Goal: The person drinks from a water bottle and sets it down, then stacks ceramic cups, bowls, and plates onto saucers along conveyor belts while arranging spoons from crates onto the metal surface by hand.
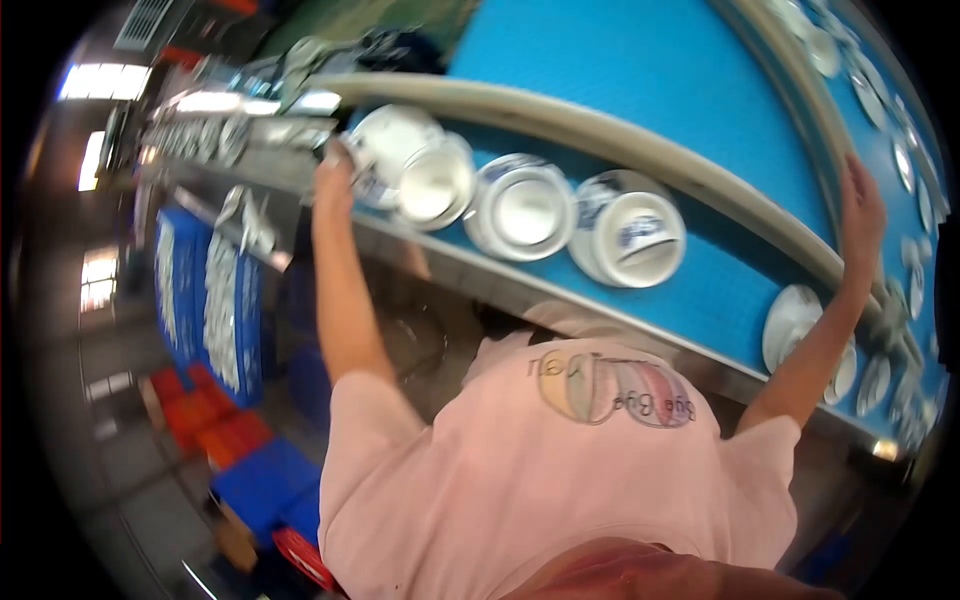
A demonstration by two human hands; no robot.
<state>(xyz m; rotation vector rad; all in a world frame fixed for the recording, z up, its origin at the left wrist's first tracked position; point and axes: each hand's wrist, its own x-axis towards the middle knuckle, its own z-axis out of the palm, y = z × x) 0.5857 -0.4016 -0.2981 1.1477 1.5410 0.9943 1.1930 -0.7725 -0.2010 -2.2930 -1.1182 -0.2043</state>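
My left hand (335,168) is at the left end of a row of white dishes, right by the edge of a white plate (395,140); its fingers are blurred and partly hidden. A white bowl (435,188) overlaps that plate. Beside it sit a second stack of white bowls (525,212) with dark blue patterning and a third stack (640,238) with a blue mark inside the top bowl. Far to the right, my right hand (862,210) is raised over the pale rail with its fingers stretched out, holding nothing.
The dishes stand on a blue belt (720,270) between a metal edge and a curved pale rail (560,125). More white dishes (795,325) lie at the right, below my right forearm. Blue crates (225,310) and red crates (205,415) stand on the floor at the left.
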